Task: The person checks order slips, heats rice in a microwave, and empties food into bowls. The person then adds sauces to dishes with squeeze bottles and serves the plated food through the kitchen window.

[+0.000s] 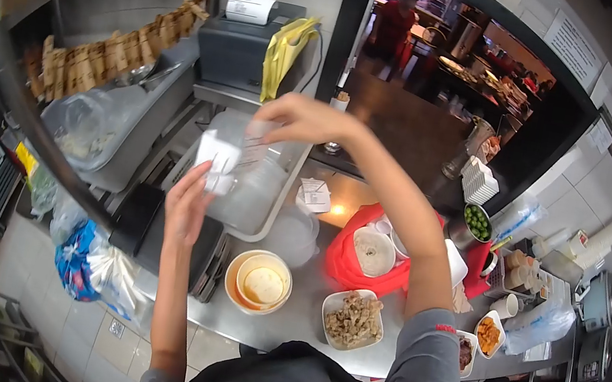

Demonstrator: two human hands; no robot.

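My left hand (186, 199) is closed on a white paper slip (216, 158), held up over a clear plastic tray (268, 221). My right hand (293, 120) reaches across from the right, above that tray, its fingers bent round a second, blurred printed slip (254, 147). Another printed slip (314, 195) lies on the metal counter to the right of the tray. Behind my hands stands a dark printer (237, 46) with a roll of paper on top and yellow papers hanging at its side.
Nearer me on the counter are stacked round tubs (259, 281), a container of chopped food (352, 330) and a red bag (343, 258) around white containers. A can of green limes (476, 221) stands at the right. Beyond the pass opening, a person (392, 27) stands.
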